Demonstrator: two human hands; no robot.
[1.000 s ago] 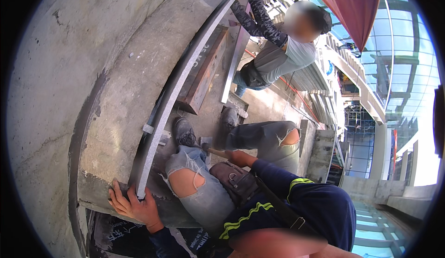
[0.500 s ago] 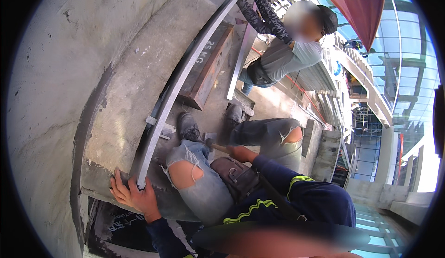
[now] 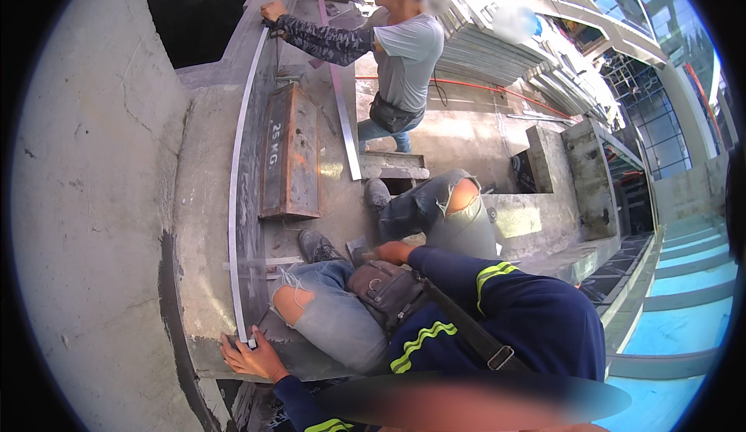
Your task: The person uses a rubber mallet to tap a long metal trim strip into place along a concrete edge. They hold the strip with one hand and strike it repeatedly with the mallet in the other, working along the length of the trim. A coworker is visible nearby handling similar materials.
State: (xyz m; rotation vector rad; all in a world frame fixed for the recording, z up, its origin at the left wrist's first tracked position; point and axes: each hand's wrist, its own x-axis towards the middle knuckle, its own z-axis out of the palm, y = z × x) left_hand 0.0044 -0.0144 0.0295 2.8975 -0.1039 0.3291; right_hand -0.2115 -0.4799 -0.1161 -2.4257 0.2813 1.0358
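A long, light metal bar (image 3: 234, 238) runs along the concrete ledge beside a dark strip. My left hand (image 3: 255, 360) is at the bar's near end, thumb and forefinger around it, other fingers spread on the ledge. My right hand (image 3: 395, 252) is closed on the handle of a hammer-like tool (image 3: 357, 249), whose grey head sits beside my bag (image 3: 377, 288) between my legs. A co-worker (image 3: 400, 74) in a grey shirt and camouflage sleeves has both hands near the bar's far end.
A rusty-edged steel block (image 3: 287, 152) lies right of the bar, near another long strip (image 3: 342, 121). A concrete wall (image 3: 78, 199) rises at left, with a dark opening (image 3: 202, 8) beyond. Stacked panels (image 3: 497, 59), an orange hose and concrete blocks (image 3: 587, 183) stand at right.
The view has swung, so the bar now runs more upright. The co-worker's hands have moved lower in the picture, with forearms nearer level. My hands stay on the bar and tool.
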